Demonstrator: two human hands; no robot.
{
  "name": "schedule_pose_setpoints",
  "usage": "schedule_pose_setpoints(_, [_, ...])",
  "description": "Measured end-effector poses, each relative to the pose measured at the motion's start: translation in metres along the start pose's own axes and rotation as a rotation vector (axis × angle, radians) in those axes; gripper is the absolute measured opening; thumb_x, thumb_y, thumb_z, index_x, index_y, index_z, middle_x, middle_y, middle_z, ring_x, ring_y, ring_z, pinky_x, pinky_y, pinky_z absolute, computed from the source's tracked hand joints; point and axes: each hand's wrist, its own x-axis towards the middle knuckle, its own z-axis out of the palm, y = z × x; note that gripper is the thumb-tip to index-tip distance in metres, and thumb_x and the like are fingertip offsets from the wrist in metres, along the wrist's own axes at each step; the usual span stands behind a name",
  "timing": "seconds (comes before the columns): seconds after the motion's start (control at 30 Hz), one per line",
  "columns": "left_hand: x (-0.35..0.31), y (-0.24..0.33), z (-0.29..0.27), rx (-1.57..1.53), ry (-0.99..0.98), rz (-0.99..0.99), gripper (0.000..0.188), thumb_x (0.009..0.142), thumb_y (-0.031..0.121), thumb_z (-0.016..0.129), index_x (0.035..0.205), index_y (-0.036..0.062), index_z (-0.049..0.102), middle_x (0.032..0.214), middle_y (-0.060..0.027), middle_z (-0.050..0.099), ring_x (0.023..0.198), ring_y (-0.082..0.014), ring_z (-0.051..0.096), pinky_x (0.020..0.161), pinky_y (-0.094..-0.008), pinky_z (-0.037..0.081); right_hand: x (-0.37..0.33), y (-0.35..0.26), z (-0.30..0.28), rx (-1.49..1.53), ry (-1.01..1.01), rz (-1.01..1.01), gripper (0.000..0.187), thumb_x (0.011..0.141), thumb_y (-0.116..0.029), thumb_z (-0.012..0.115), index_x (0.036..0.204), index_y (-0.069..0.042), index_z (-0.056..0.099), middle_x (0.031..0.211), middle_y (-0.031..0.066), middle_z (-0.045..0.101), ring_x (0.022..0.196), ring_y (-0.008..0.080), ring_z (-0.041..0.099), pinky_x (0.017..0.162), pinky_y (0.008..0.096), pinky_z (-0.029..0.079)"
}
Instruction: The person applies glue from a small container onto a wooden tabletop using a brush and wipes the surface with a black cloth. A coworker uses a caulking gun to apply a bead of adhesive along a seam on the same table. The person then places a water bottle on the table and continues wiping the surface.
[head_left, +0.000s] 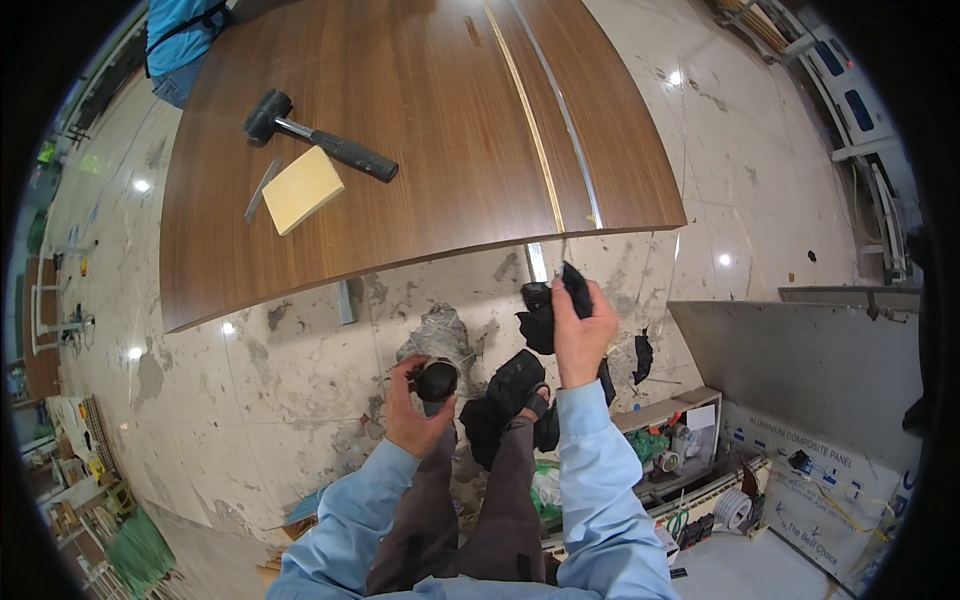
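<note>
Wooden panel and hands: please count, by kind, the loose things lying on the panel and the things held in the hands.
Black mallet on the wooden panel: 1
Yellow block: 1
Grey flat strip: 1
Black tape roll in left hand: 1
Black cloth in right hand: 1
Total: 5

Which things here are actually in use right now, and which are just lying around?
In use:
left hand holding a round black object
right hand holding a black cloth-like piece

Lying about:
rubber mallet, yellow block and grey flat tool on the wooden panel
open box of fittings
</note>
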Motion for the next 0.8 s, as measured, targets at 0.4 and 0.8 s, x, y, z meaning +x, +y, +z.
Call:
schedule_pose_setpoints(0.4, [0.001, 0.004, 0.004, 0.023, -0.006, -0.02, 0.073, 0.074, 0.011, 0.087, 0.137, 0.0039, 0.052, 0.13, -0.016, 0.06, 0.117, -0.0314, 0.064, 0.097, -0.04, 0.053, -0.001, -0.002, 0.001, -0.046, -0.065, -0.004, 0.015, 0.093, -0.012, 0.076, 0.099, 0.002, 0.074, 0.077, 0.0, 0.069, 0.071, 0.0064, 0.058, 0.066, 0.026, 0.049])
schedule_pose_setpoints(0.8, [-0.027, -0.011, -0.004, -0.094, 0.085, 0.015, 0.073, 0.076, 0.009, 0.089, 0.136, 0.0038, 0.049, 0.131, -0.017, 0.058, 0.121, -0.0301, 0.063, 0.098, -0.0369, 0.054, -0.038, -0.022, 0.023, -0.105, -0.306, 0.014, 0.017, 0.094, -0.014, 0.077, 0.099, 0.002, 0.072, 0.077, 0.0018, 0.066, 0.071, 0.0085, 0.056, 0.066, 0.0276, 0.048])
